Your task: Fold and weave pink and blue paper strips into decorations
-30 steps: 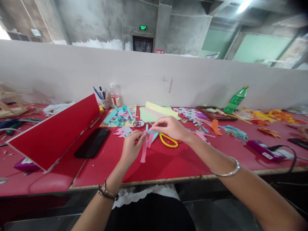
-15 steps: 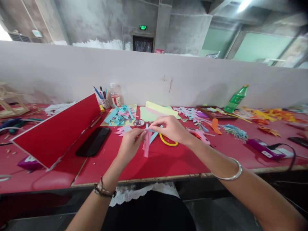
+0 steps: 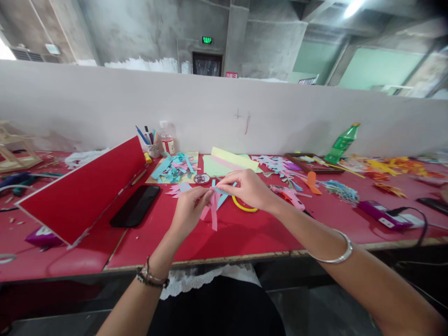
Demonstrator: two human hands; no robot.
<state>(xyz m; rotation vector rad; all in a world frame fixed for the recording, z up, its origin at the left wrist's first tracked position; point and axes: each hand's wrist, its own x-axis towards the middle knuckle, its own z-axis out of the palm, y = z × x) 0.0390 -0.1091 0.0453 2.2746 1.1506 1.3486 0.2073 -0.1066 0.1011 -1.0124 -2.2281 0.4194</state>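
My left hand [image 3: 191, 205] pinches pink paper strips [image 3: 213, 215], whose two tails hang down apart over the red tabletop. Opposite it, my right hand [image 3: 247, 186] is closed on a light blue paper strip [image 3: 221, 191] that crosses the top of the pink ones. The fingertips of both hands almost meet, so the crossing point is partly hidden. Behind them lie another blue strip [image 3: 223, 200] and yellow-handled scissors, of which one yellow loop [image 3: 245, 206] shows. Pink cut paper pieces [image 3: 178, 189] rest just beyond my left hand.
Left of my hands lie a black phone [image 3: 135, 206] and a standing red board [image 3: 87, 191]. Behind are a heap of blue and pink scraps [image 3: 177, 167] and yellow sheets [image 3: 231, 161]. A pink glue gun [image 3: 294, 198], green bottle [image 3: 343, 143] and purple power strip [image 3: 383, 215] are right.
The hanging pink tails have spread apart, one swinging left. Both hands stay in nearly the same place, still pinching the paper.
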